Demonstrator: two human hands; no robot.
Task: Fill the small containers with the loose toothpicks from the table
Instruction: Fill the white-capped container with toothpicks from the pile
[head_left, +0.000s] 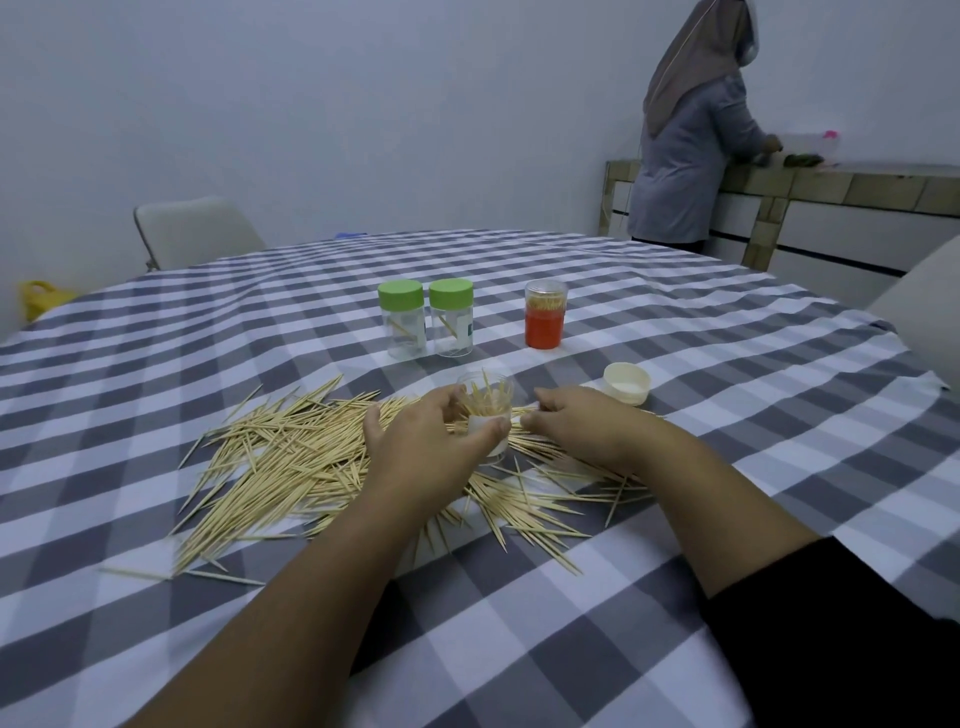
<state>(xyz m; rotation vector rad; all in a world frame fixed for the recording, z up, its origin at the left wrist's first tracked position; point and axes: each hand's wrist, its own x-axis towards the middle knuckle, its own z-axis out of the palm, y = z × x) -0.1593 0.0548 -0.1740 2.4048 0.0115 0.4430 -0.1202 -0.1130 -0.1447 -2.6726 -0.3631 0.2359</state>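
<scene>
Grey-and-white checked tablecloth (623, 597); pale tan toothpicks (280, 462); two green-capped jars (426, 319); one orange jar (544, 314); cream lid (627, 383).

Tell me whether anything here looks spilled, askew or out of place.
The toothpicks lie scattered in a loose heap across the checked tablecloth. The cream lid sits upside down, off its container. The left hand grips the open container.

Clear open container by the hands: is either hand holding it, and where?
The left hand grips the open container around its lower side wall. The right hand pinches a few toothpicks beside it; the exact hold is hidden.
</scene>
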